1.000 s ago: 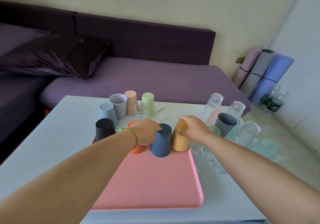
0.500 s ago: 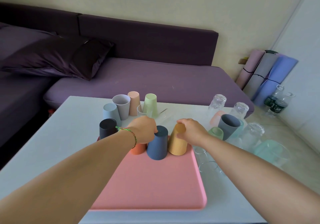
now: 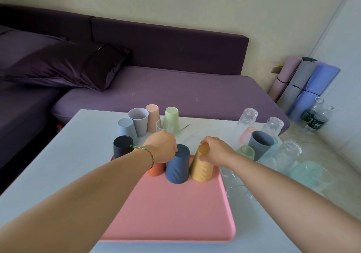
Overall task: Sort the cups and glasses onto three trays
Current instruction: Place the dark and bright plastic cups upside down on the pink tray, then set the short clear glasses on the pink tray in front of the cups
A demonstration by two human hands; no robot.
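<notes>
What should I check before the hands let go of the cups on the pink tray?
1. Yellow cup upside down on the pink tray: ok.
2. Navy cup upside down on the tray: ok.
3. Orange cup fully seated: cannot tell, left hand hides most of it.
4. Right hand fingers on the yellow cup's top: ok.
5. Free tray space in front: ok.
6. Black cup on the tray: cannot tell.
</notes>
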